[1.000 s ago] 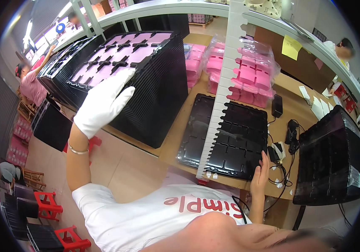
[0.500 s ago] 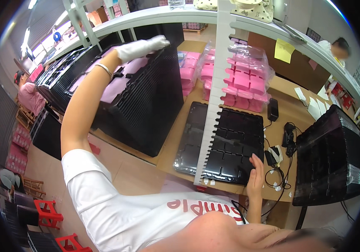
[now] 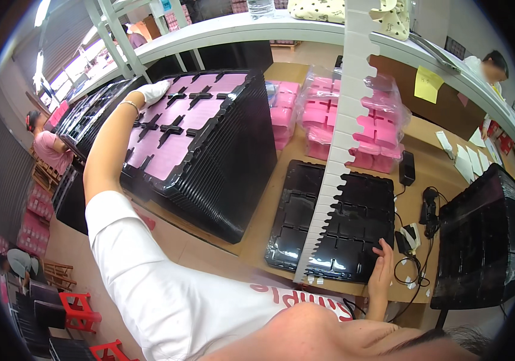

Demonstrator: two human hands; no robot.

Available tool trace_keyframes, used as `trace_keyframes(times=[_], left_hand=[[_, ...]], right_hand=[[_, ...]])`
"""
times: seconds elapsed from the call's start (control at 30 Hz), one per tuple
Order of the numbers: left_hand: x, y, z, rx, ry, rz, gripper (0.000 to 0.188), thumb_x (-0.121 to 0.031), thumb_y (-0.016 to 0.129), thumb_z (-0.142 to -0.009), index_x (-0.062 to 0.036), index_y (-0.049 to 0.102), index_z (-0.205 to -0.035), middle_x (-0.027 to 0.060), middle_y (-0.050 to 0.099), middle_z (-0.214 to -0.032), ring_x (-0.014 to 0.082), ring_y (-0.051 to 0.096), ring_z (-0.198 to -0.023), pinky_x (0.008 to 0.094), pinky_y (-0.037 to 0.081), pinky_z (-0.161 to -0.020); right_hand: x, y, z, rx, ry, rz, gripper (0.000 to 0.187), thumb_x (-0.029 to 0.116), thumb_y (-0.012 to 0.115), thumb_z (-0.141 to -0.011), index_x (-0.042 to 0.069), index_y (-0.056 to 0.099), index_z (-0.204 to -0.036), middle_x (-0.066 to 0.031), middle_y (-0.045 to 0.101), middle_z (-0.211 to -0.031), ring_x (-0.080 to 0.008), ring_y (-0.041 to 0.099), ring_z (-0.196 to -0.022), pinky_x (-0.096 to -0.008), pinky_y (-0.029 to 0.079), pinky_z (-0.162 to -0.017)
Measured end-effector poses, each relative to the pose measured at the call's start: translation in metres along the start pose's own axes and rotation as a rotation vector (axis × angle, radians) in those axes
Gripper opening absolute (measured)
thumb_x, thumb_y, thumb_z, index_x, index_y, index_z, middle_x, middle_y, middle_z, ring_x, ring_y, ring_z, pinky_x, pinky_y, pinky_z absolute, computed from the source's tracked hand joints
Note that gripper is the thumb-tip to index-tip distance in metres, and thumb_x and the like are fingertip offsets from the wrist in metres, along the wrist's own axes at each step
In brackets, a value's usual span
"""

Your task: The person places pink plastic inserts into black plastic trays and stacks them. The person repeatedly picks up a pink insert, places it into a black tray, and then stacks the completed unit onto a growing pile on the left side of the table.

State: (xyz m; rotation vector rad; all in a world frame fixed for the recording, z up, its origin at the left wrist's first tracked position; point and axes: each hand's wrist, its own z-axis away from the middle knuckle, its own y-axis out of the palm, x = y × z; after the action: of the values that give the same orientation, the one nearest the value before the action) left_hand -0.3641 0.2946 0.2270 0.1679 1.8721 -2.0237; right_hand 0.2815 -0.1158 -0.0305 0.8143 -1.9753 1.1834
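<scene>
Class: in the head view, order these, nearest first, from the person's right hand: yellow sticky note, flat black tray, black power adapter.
From the right hand:
1. Flat black tray: immediately left.
2. Black power adapter: past the tray's far right corner.
3. Yellow sticky note: farthest, upper right.

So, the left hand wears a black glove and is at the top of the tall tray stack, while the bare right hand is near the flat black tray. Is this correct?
Not quite: the head view shows the left hand in a white glove, not a black one. The rest is right.
</scene>
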Motion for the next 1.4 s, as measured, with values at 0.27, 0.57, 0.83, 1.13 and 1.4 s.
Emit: trace_keyframes(times=[0.27,0.57,0.83,1.13,1.4], left_hand=[[-0.067,-0.049,0.122,-0.474,0.397,-0.025,0.048,-0.041,0.045,-0.101,0.001,0.064,-0.114,0.014,0.068,-0.107,0.0233,0.063,-0.099,0.0344,0.045,-0.094],[-0.185,0.211,0.382,0.062,0.543,0.302,0.102,-0.048,0.082,-0.067,0.0028,0.037,-0.143,0.0195,0.061,-0.124,0.0212,0.068,-0.091,0.0299,0.053,-0.079],[-0.18,0.347,0.349,0.181,0.078,1.309,0.012,-0.01,0.065,-0.091,-0.0001,0.069,-0.096,0.0032,0.068,-0.085,0.0041,0.052,-0.059,0.0168,0.039,-0.054],[-0.154,0.352,0.356,0.442,0.2,1.066,0.037,-0.029,0.076,-0.083,-0.002,0.066,-0.107,0.0001,0.068,-0.085,0.0029,0.048,-0.065,0.021,0.042,-0.061],[-0.161,0.349,0.358,0.418,0.022,1.29,0.023,-0.014,0.067,-0.089,0.0006,0.068,-0.107,0.0039,0.07,-0.089,0.0043,0.059,-0.068,0.0168,0.043,-0.056]], right_hand=[[0.011,0.0,-0.005,0.035,-0.035,-0.073,0.041,0.022,0.036,-0.102,-0.002,0.051,-0.132,-0.0172,0.057,-0.124,-0.0254,0.061,-0.104,-0.0359,0.045,-0.094],[0.048,0.052,-0.044,0.188,-0.042,-0.518,0.03,0.011,0.038,-0.103,-0.005,0.055,-0.122,-0.0173,0.062,-0.115,-0.0221,0.063,-0.104,-0.0333,0.048,-0.094],[0.046,0.1,-0.039,0.521,0.316,-0.893,0.03,0.017,0.048,-0.101,-0.002,0.048,-0.124,-0.017,0.064,-0.114,-0.0205,0.064,-0.102,-0.0317,0.05,-0.091],[0.071,0.119,-0.024,0.496,0.245,-0.481,0.014,0.008,0.075,-0.082,0.004,0.068,-0.094,0.0032,0.066,-0.084,-0.0005,0.043,-0.064,-0.018,0.036,-0.057],[0.084,0.13,-0.057,0.334,0.274,-0.821,0.026,0.015,0.072,-0.087,0.004,0.064,-0.109,-0.0066,0.07,-0.099,-0.0115,0.065,-0.092,-0.0257,0.052,-0.081]])
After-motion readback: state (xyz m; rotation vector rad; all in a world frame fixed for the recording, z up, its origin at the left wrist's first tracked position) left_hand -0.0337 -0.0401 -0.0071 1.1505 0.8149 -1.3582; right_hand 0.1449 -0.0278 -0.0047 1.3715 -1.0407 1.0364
